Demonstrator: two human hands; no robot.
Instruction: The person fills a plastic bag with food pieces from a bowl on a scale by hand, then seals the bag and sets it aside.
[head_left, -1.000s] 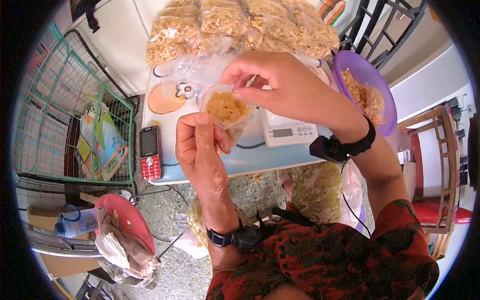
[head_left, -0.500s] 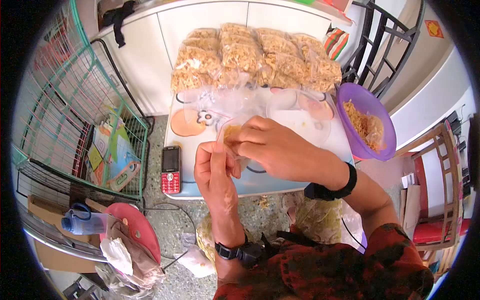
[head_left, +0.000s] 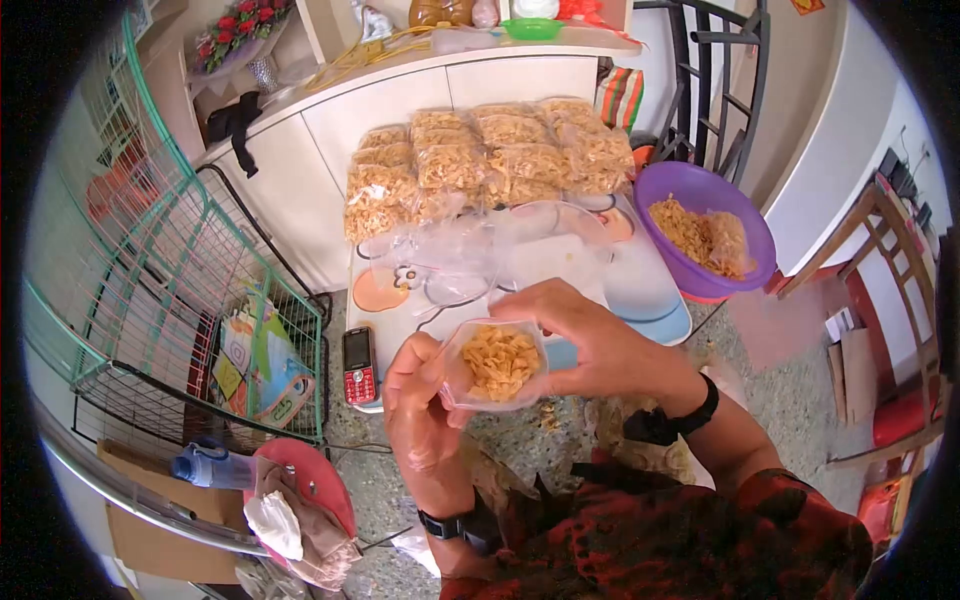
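Note:
An open clear bag of yellow-brown flakes (head_left: 500, 362) is held between both hands above the table's near edge, its mouth facing the camera. My left hand (head_left: 415, 385) pinches the bag's left rim. On the other side, my right hand (head_left: 590, 345) curves round the bag, thumb and fingers against its rim. Empty clear bags (head_left: 440, 255) lie on the table (head_left: 640, 285) beyond the hands. Behind them, filled bags (head_left: 450, 165) stand stacked in rows.
A purple basin (head_left: 765, 255) with loose flakes and a bag stands at the right. A red phone (head_left: 359, 365) lies at the table's left edge. Wire cages (head_left: 170, 310) are on the left; a pink stool (head_left: 340, 480) with cloths and a blue bottle (head_left: 212, 467) is lower left.
The bag, earlier mostly hidden between the hands, now shows its mouth spread wide and flakes inside. My right hand has opened wider around it. The camera view has shifted, showing more of the shelf.

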